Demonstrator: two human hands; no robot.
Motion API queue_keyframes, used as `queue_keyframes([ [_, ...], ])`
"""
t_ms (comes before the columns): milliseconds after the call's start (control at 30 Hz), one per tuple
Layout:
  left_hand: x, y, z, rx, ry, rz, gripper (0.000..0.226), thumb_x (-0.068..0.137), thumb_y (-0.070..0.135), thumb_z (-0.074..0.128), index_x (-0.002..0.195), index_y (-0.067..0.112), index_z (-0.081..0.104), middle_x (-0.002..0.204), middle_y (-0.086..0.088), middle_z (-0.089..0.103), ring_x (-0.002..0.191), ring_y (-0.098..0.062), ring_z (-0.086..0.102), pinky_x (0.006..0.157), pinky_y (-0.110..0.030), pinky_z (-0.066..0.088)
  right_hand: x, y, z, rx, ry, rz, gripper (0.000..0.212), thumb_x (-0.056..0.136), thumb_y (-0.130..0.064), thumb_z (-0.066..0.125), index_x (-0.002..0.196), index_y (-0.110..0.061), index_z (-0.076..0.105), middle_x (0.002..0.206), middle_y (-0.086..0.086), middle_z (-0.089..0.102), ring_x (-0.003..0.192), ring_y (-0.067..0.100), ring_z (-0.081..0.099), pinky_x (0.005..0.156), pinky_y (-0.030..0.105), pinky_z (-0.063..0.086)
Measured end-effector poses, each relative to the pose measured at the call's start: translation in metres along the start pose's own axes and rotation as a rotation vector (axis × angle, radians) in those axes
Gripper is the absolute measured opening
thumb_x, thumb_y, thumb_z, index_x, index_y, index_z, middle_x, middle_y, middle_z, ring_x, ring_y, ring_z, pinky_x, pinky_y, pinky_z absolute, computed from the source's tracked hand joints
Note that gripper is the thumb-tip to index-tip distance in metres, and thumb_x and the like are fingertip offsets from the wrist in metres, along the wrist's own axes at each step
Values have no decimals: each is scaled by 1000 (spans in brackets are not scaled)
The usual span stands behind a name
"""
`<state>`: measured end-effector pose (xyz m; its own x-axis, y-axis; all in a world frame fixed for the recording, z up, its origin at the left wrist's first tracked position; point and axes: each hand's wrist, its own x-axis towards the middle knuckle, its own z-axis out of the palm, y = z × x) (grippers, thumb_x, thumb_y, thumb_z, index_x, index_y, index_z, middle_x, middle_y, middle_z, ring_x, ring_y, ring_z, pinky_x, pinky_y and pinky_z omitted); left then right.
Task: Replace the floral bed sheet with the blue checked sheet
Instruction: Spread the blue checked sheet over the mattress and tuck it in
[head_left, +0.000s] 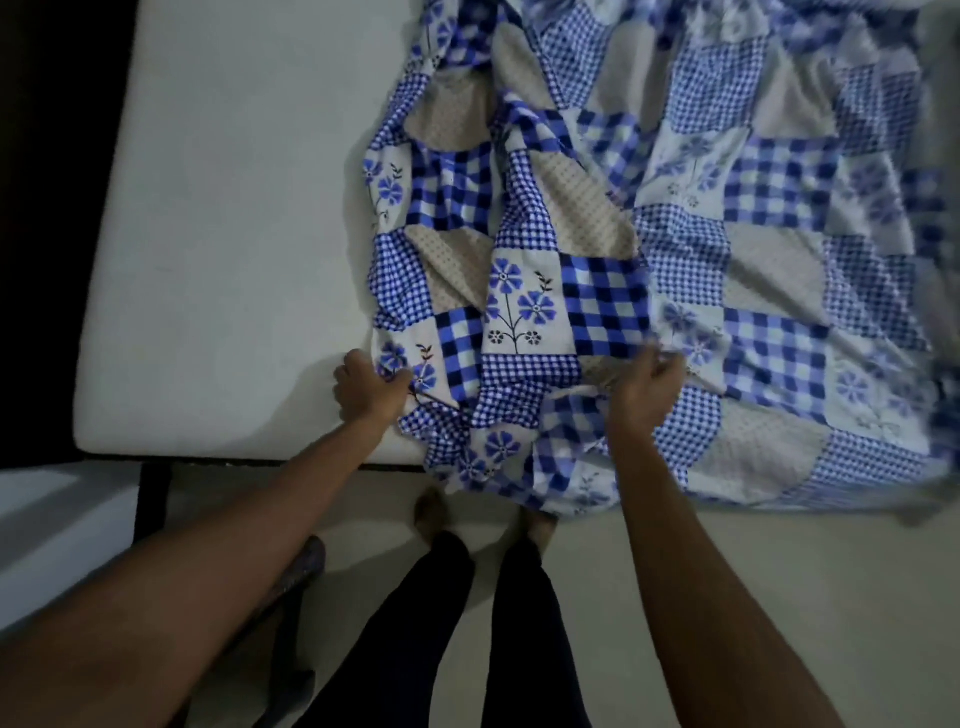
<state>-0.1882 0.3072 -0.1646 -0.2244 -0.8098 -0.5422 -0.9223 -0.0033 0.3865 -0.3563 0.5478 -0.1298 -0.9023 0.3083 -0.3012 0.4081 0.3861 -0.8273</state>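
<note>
Across the right of the frame, sheet: the blue checked sheet (727, 260) lies rumpled over the right part of the bed, a patchwork of gingham, larger blue checks, dotted beige squares and blue flower panels.
Sheet edges: its left side is bunched into folds at mid-frame; its near edge hangs over the front of the bed towards the floor, and the far right part is blurred.
Mattress: the bare white mattress (234, 234) fills the upper left and centre left, uncovered to the left of the sheet.
Left hand: the left hand (366, 389) sits at the sheet's lower left corner, near the front edge of the mattress, fingers curled tight around a fold of the cloth.
Right hand: the right hand (644, 389), somewhat blurred, is at lower centre right with its fingers closed on a gathered pinch of the sheet.
Bed frame: a dark bed leg (153, 499) shows under the mattress's lower left corner.
Person: dark trousers (519, 623) and bare feet stand on the pale floor (753, 597) at the front of the bed.
</note>
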Motion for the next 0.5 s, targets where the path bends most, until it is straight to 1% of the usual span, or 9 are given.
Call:
queue_keyframes([
  [67, 7, -1, 2, -76, -92, -11, 57, 86, 42, 70, 125, 7, 46, 120, -13, 58, 106, -33, 59, 88, -42, 51, -23, 16, 15, -184, -218, -189, 54, 92, -51, 64, 129, -13, 51, 117, 5, 50, 108, 24, 54, 91, 36, 48],
  [100, 8, 1, 4, -115, -126, -13, 48, 89, 41, 65, 121, 6, 52, 114, -12, 62, 100, -31, 62, 84, -40, 52, -37, 21, 22, -289, -312, -282, 67, 85, -60, 68, 135, -20, 47, 125, 6, 48, 114, 24, 53, 91, 35, 47],
  [167, 7, 7, 8, -205, -139, -14, 35, 94, 37, 56, 108, 5, 63, 101, -14, 68, 90, -31, 64, 76, -37, 50, -65, 30, 35, -526, -447, -436, 94, 71, -75, 69, 146, -32, 32, 144, 9, 40, 129, 30, 46, 93, 40, 47],
  [233, -2, 15, 9, -401, -140, -46, 33, 98, 33, 48, 108, 7, 64, 93, -10, 65, 85, -28, 61, 71, -34, 46, -86, 40, 46, -755, -541, -532, 102, 68, -73, 71, 149, -37, 22, 150, 11, 31, 127, 36, 47, 90, 49, 51],
  [267, -6, 18, 11, -503, -153, -70, 33, 98, 32, 44, 111, 8, 64, 94, -7, 66, 87, -27, 62, 73, -35, 49, -91, 44, 50, -821, -582, -562, 93, 72, -62, 74, 147, -36, 25, 146, 11, 33, 121, 39, 52, 86, 51, 55],
  [300, -8, 21, 13, -573, -151, -80, 36, 97, 32, 42, 114, 9, 64, 100, -8, 68, 92, -28, 64, 78, -39, 53, -90, 45, 51, -834, -626, -569, 77, 78, -46, 74, 142, -32, 34, 139, 10, 37, 114, 39, 56, 82, 49, 56],
  [367, -17, 26, 16, -590, -113, -91, 40, 100, 32, 37, 123, 9, 60, 118, -14, 66, 105, -33, 63, 90, -46, 52, -74, 42, 46, -733, -678, -526, 38, 85, -13, 63, 122, -18, 57, 125, 10, 47, 102, 35, 60, 76, 40, 54],
  [433, -25, 28, 18, -515, -16, -54, 41, 105, 30, 34, 131, 4, 53, 129, -19, 58, 115, -35, 57, 97, -45, 47, -48, 33, 30, -705, -633, -474, 21, 85, -2, 56, 98, -10, 70, 110, 11, 57, 92, 33, 62, 72, 34, 46],
  [500, -30, 26, 16, -468, 26, 6, 41, 106, 29, 33, 132, 3, 51, 134, -19, 55, 119, -34, 55, 99, -43, 44, -13, 33, 3, -767, -573, -420, 20, 88, -5, 56, 87, -8, 75, 104, 12, 63, 89, 34, 64, 77, 35, 48],
])
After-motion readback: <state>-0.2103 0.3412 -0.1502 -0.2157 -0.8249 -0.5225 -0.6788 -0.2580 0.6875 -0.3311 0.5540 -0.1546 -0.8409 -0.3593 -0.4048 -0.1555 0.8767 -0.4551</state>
